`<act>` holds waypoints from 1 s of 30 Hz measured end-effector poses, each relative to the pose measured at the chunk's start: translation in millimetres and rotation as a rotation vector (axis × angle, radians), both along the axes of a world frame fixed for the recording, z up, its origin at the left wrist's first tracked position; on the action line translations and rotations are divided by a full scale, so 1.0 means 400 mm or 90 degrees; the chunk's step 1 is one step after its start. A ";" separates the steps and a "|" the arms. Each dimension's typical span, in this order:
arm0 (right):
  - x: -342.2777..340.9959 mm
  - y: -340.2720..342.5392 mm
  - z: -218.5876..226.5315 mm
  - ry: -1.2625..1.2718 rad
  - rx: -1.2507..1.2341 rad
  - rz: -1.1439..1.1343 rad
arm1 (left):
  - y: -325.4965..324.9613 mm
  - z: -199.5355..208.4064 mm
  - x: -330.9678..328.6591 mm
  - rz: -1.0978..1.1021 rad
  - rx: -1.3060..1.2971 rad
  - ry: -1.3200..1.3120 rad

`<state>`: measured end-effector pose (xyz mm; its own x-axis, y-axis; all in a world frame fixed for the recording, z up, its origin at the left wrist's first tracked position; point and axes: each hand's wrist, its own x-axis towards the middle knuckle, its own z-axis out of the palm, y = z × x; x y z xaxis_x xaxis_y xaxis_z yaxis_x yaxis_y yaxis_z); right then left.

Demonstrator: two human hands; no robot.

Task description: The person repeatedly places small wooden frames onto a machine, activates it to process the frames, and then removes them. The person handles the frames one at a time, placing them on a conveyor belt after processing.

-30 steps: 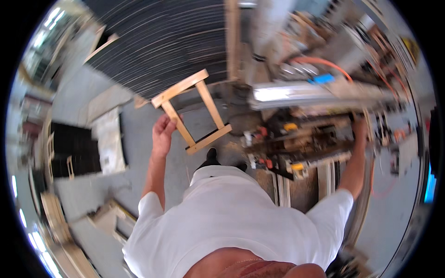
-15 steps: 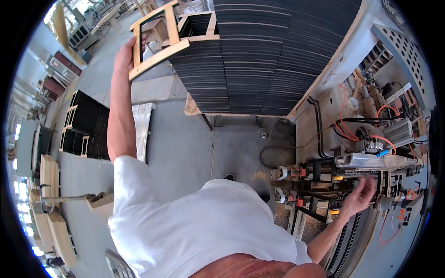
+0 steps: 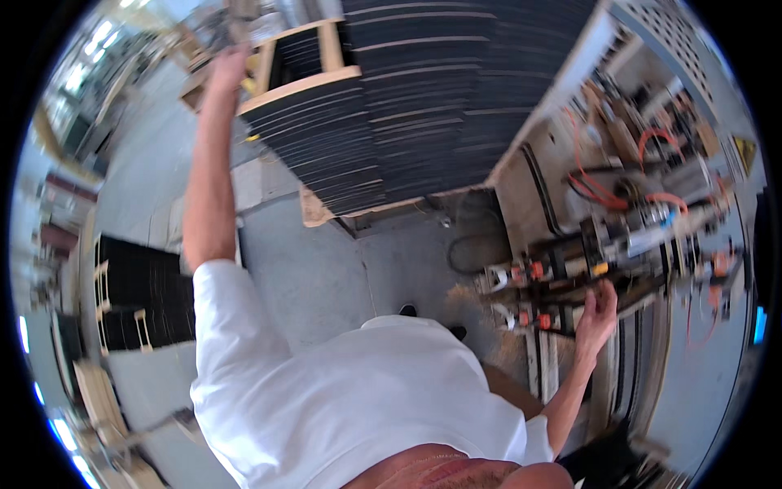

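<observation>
Sawdust [image 3: 507,352] lies on the grey floor [image 3: 305,281], pale boards [image 3: 99,393] at left, a yellow sign [image 3: 744,153] at right.

**Left hand [image 3: 231,67] by the dark stack [image 3: 432,122], right hand [image 3: 599,316] by the machine [image 3: 570,275]**

The left hand, blurred, reaches to about eleven o'clock beside a pale wooden frame [image 3: 301,90] on the dark stack; its grip is unclear. The dark stack fills eleven to one. Between three and four, the right hand, loosely curled, shows against the machine with red fittings [image 3: 536,270]. A lower black pile [image 3: 155,293] stands toward nine; at six, a white shirt [image 3: 366,391].
</observation>
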<state>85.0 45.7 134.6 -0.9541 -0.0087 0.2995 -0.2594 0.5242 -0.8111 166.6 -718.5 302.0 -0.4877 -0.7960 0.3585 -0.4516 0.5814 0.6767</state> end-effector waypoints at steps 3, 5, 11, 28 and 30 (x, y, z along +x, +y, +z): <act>0.041 0.044 0.064 -0.048 0.111 -0.053 | 0.270 0.086 0.048 -0.025 -0.098 0.285; 0.052 0.070 0.103 -0.088 0.175 -0.112 | 0.456 0.087 0.061 -0.299 -0.071 0.478; 0.153 0.116 0.230 -0.083 0.226 -0.276 | 1.043 -0.056 -0.066 -1.208 -0.254 0.117; 0.825 0.654 0.204 -0.201 0.225 -0.698 | 1.545 -0.898 -0.059 -1.356 -0.333 -0.617; 0.896 0.626 0.220 -0.286 0.383 -0.704 | 1.588 -0.898 -0.083 -1.386 -0.324 -0.617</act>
